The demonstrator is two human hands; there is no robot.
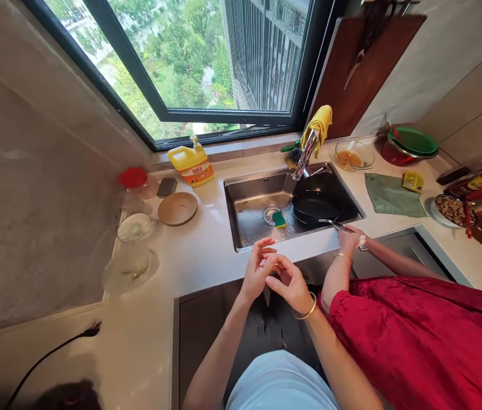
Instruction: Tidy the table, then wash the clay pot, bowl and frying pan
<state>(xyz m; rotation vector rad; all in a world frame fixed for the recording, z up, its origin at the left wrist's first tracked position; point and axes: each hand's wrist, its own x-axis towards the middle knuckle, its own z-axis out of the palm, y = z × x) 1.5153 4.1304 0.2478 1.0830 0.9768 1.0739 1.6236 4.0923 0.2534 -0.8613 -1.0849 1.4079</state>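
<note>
The left hand (257,277) and the right hand (293,290), loosely curled and empty, are before the sink (246,219) (a pause, I judge). The sponge (279,219) and the pan (315,204) lie inside it; taking the sponge would call for reaching forward, clear of the co-worker's hands (347,240).

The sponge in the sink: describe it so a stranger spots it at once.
Below the window, find the steel sink. At the edge of its drain, left of the black pan, lies the sponge. Its green top and yellow edge set it apart from both.
</note>
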